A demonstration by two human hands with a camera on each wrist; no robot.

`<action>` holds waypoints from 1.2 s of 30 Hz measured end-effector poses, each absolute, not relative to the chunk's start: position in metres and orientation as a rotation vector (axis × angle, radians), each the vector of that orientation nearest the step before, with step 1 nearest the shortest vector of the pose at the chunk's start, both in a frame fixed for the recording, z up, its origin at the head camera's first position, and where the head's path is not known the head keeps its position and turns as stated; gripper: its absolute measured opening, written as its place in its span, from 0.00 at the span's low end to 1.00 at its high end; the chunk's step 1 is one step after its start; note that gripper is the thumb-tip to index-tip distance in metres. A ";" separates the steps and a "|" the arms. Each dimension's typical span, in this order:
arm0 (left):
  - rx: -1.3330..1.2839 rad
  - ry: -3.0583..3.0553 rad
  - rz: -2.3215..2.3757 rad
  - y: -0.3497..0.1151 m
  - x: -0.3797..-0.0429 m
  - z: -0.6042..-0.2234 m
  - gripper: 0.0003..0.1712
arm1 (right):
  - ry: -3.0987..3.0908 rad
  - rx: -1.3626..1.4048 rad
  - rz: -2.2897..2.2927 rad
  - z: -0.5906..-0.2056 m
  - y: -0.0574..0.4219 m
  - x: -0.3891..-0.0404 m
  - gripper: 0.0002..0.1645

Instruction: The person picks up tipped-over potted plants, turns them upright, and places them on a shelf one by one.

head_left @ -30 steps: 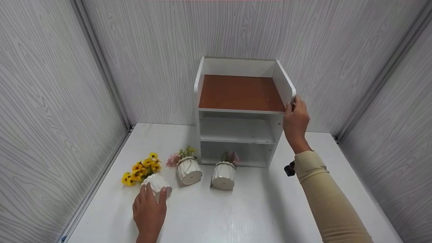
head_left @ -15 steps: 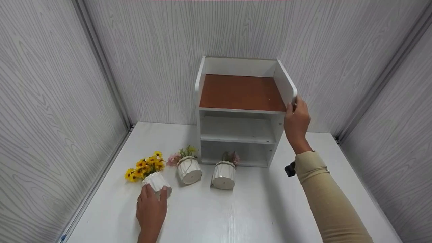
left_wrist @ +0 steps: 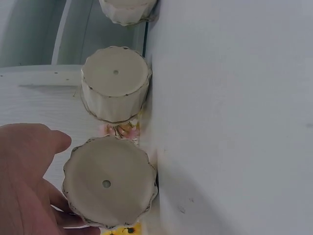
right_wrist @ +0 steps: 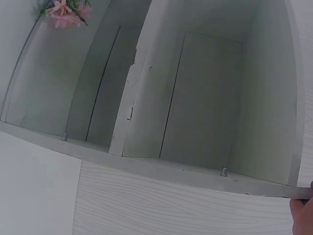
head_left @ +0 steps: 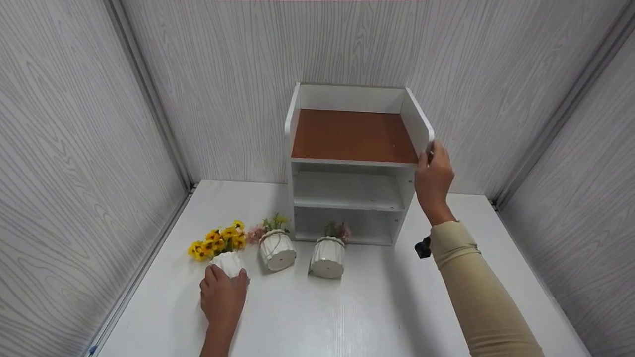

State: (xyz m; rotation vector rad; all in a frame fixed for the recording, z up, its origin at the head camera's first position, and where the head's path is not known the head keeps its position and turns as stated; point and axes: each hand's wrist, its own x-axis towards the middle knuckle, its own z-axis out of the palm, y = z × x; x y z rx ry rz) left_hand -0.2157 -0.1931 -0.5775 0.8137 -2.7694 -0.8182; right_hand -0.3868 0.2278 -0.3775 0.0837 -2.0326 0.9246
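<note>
My left hand [head_left: 223, 297] holds a white fluted flowerpot [head_left: 227, 262] by its sides, thumb to the right and fingers to the left. The pot lies on its side, its yellow artificial flowers [head_left: 218, 241] pointing away. In the left wrist view, the pot's round base [left_wrist: 110, 181] with a small hole faces the camera, thumb close to its rim. My right hand [head_left: 435, 176] grips the front edge of the right side panel of a small white shelf unit [head_left: 353, 161]. Only a bit of that hand [right_wrist: 303, 215] shows in the right wrist view.
Two more white pots lie tipped over: one [head_left: 278, 252] with pink and yellow-green flowers, another [head_left: 327, 259] with pink flowers reaching into the lowest shelf opening. The unit has a brown top board [head_left: 354, 136] and stands against the wood-grain back wall [head_left: 238, 99].
The pot with yellow flowers has turned, its flowers swinging right and slightly away. My left hand has turned with it. The right hand stays on the panel.
</note>
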 end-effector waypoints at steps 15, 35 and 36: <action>0.701 -2.677 -0.783 -0.198 -0.223 -0.579 0.49 | -2.003 0.095 0.911 -0.380 0.227 -0.388 0.17; 0.631 -2.595 -0.837 -0.189 -0.215 -0.595 0.51 | -2.001 0.093 0.935 -0.378 0.227 -0.386 0.20; 0.645 -2.593 -0.872 -0.190 -0.214 -0.595 0.51 | -2.005 0.093 0.930 -0.379 0.227 -0.387 0.20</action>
